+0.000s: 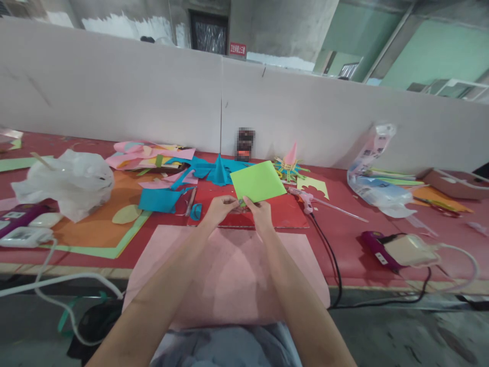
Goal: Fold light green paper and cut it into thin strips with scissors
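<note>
A bright green sheet of paper (260, 181) is raised above the table, its near corner between my two hands. My left hand (222, 209) pinches that corner from the left with thumb and fingers closed. From the right, my right hand (260, 212) grips the same edge, thumb on top of the paper. Beneath them lies a red board (292, 214), partly covered by the sheet. A large pink sheet (237, 280) spreads between my forearms and hangs over the table's front edge. Behind the green sheet stands a blue paper cone (219, 171).
To the right lie a pink glue gun (306, 199) with a black cord and a scalloped cream paper piece (314, 186). A pink cone (291, 155) stands behind. Plastic bags (72, 178), power strips (382, 250) and coloured paper scraps (153, 153) occupy the sides. A white partition (114, 92) borders the back.
</note>
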`<state>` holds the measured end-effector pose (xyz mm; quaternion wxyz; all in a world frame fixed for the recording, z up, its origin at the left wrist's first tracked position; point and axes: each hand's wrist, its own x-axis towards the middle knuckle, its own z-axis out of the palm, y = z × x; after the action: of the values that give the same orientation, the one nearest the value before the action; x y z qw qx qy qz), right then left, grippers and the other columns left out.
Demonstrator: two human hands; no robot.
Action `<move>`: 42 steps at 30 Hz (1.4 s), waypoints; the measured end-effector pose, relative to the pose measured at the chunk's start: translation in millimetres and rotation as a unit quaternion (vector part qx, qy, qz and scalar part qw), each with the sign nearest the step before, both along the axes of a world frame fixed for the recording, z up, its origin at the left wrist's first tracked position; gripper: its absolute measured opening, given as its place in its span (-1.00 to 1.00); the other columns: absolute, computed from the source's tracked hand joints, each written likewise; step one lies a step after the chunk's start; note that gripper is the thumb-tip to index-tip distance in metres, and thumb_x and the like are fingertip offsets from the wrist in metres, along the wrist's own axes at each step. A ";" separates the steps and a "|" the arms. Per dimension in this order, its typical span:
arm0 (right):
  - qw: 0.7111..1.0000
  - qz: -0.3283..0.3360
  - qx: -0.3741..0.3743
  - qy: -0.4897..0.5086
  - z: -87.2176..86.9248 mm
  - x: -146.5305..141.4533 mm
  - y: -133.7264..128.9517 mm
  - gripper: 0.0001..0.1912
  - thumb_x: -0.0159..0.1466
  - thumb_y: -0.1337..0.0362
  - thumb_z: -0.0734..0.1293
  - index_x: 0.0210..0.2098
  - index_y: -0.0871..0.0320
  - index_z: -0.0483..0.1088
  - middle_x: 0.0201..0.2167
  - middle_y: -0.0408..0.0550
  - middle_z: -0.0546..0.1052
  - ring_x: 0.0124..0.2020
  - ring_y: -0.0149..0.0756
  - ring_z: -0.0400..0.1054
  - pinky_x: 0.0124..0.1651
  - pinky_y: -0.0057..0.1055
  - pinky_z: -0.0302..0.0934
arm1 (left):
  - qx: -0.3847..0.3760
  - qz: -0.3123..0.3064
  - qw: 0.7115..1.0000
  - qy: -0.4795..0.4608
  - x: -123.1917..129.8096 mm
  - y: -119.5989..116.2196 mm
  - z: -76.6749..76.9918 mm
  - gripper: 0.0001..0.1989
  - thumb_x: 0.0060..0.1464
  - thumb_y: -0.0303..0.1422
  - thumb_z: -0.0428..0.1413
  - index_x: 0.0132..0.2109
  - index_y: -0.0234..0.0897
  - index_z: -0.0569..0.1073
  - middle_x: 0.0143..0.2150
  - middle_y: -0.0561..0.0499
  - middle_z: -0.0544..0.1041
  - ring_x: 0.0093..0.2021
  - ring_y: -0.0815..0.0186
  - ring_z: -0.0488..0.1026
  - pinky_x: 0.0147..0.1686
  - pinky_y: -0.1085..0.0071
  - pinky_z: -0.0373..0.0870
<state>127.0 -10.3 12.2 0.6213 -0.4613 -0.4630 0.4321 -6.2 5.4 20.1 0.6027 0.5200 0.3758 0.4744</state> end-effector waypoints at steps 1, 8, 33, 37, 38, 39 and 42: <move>1.000 0.001 0.001 0.002 -0.2 0.0 0.2 -0.68 -0.06 0.08 0.38 -0.51 0.26 0.46 -0.57 -0.06 0.51 -0.60 -0.36 0.36 -0.46 -0.43 0.29 | -0.001 0.001 1.000 0.000 0.1 -0.1 0.1 -0.69 -0.28 -0.20 0.23 -0.46 -0.38 0.42 -0.56 0.03 0.51 -0.52 0.33 0.47 -0.32 0.33 0.44; 1.000 -0.003 0.006 -0.010 -2.9 1.1 2.2 -0.67 -0.06 0.08 0.38 -0.50 0.27 0.46 -0.59 -0.06 0.50 -0.59 -0.35 0.35 -0.46 -0.43 0.28 | 0.001 -0.002 1.000 -0.001 0.1 1.5 -2.6 -0.69 -0.28 -0.20 0.23 -0.45 -0.38 0.42 -0.55 0.02 0.51 -0.51 0.32 0.47 -0.30 0.30 0.43; 0.995 -0.059 0.034 -0.074 1.5 1.1 -0.9 -0.63 -0.03 0.03 0.34 -0.52 0.28 0.42 -0.59 -0.04 0.48 -0.58 -0.35 0.31 -0.46 -0.44 0.23 | 0.117 -0.053 0.989 0.076 2.3 -1.9 -5.9 -0.73 -0.11 -0.19 0.11 -0.50 -0.35 0.37 -0.55 0.03 0.46 -0.48 0.37 0.43 -0.33 0.39 0.37; 0.999 -0.010 0.030 0.002 -1.6 -0.7 1.4 -0.57 0.01 0.03 0.32 -0.34 0.30 0.44 -0.38 0.01 0.52 -0.39 -0.30 0.38 -0.32 -0.41 0.28 | 0.115 -0.062 0.989 0.065 3.0 -3.8 -4.0 -0.73 -0.12 -0.19 0.12 -0.50 -0.35 0.37 -0.55 0.04 0.45 -0.48 0.36 0.42 -0.34 0.39 0.36; 0.999 -0.002 0.031 0.022 -1.9 -2.0 1.8 -0.56 0.01 0.02 0.32 -0.31 0.30 0.44 -0.34 0.02 0.52 -0.33 -0.28 0.39 -0.27 -0.39 0.28 | 0.114 -0.065 0.989 0.064 3.4 -4.4 -3.3 -0.73 -0.13 -0.19 0.12 -0.50 -0.35 0.37 -0.56 0.04 0.45 -0.49 0.37 0.42 -0.34 0.39 0.36; 0.999 0.005 0.030 0.044 -1.8 -3.4 2.3 -0.55 0.01 0.02 0.32 -0.29 0.30 0.43 -0.32 0.02 0.52 -0.29 -0.27 0.38 -0.24 -0.39 0.29 | 0.113 -0.066 0.989 0.064 3.9 -4.9 -2.6 -0.73 -0.13 -0.19 0.12 -0.51 -0.35 0.37 -0.56 0.04 0.45 -0.49 0.37 0.41 -0.34 0.40 0.36; 0.990 0.021 0.027 0.138 1.1 -6.1 3.4 -0.56 0.02 0.03 0.33 -0.27 0.27 0.40 -0.31 0.01 0.51 -0.26 -0.27 0.40 -0.23 -0.37 0.31 | 0.101 -0.064 0.991 0.060 4.5 -5.4 -1.3 -0.74 -0.16 -0.20 0.14 -0.52 -0.34 0.37 -0.57 0.05 0.44 -0.50 0.38 0.41 -0.35 0.41 0.36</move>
<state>120.9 -6.9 13.3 0.6827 -0.3701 -0.3938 0.4918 -1.7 0.0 18.8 0.5526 0.6284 0.3280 0.4383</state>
